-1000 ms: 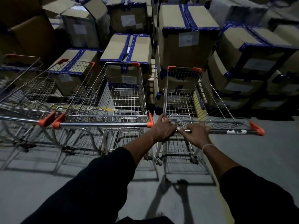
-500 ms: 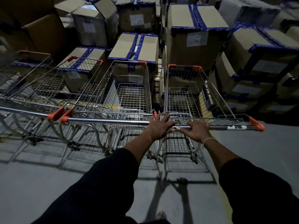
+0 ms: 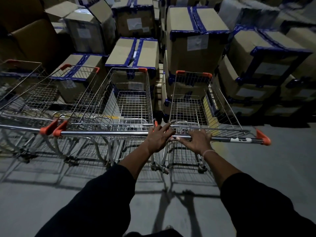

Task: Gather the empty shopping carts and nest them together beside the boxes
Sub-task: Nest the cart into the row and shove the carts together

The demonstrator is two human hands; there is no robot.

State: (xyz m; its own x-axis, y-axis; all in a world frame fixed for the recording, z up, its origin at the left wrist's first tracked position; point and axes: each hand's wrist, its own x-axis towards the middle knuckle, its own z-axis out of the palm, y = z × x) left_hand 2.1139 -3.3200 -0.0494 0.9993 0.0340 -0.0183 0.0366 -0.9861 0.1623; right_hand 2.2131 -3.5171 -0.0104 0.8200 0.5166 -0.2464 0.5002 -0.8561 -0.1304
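Four empty carts stand in a row, noses against the stacked boxes (image 3: 196, 40) that fill the upper half of the frame. They sit side by side, not yet pushed one into another, so gathering looks mostly done and nesting still to do.

The right-hand cart (image 3: 193, 106) is the one in hand. Left hand (image 3: 158, 138) lies over the handle bar (image 3: 222, 138) at its left end, fingers spread, reaching onto the neighbouring cart (image 3: 130, 103) handle; whether it grips, cannot tell. Right hand (image 3: 198, 140) is curled loosely on the same bar, thumb along the front.

Two more carts (image 3: 34, 93) at centre left, handles meeting end to end.

Room: boxes block all forward travel. Bare floor (image 3: 282, 168) lies open at lower right and behind the handles, so a cart can only back out before lining up behind another.
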